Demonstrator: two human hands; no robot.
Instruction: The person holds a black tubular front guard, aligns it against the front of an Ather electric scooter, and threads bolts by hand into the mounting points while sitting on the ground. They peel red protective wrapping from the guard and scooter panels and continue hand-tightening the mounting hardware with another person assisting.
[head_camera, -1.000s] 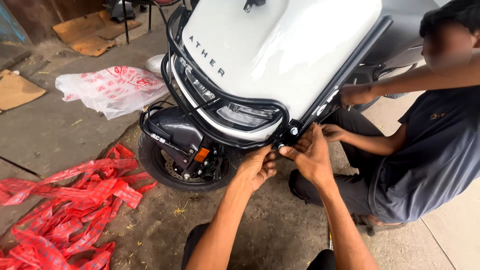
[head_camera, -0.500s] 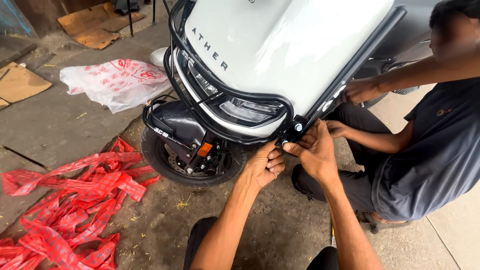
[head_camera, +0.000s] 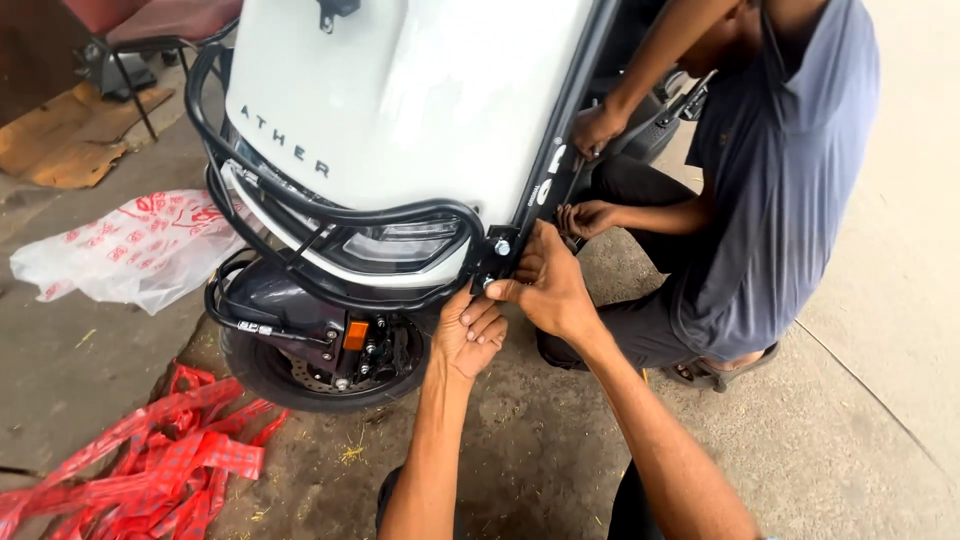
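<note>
A white scooter (head_camera: 400, 120) stands in front of me with a black tubular crash guard (head_camera: 300, 205) wrapped round its front panel. The guard ends in a black bracket with a silver bolt (head_camera: 502, 247) beside the headlight. My left hand (head_camera: 468, 335) reaches up from below and presses its fingers against the bottom of that bracket. My right hand (head_camera: 545, 285) grips the bracket's side, thumb and fingers pinched on it just under the bolt. Whether a small part lies in the fingers is hidden.
A person in a blue shirt (head_camera: 780, 170) crouches at the right, both hands on the guard's upright bar. The front wheel (head_camera: 310, 370) is below. Red plastic strips (head_camera: 150, 460), a clear printed bag (head_camera: 130, 250), cardboard (head_camera: 70, 145) and a chair leg lie left.
The view has moved closer and lower toward the bracket. My hands stay at the same bracket, the left now cupped under it. The other person's hands have shifted up along the bar.
</note>
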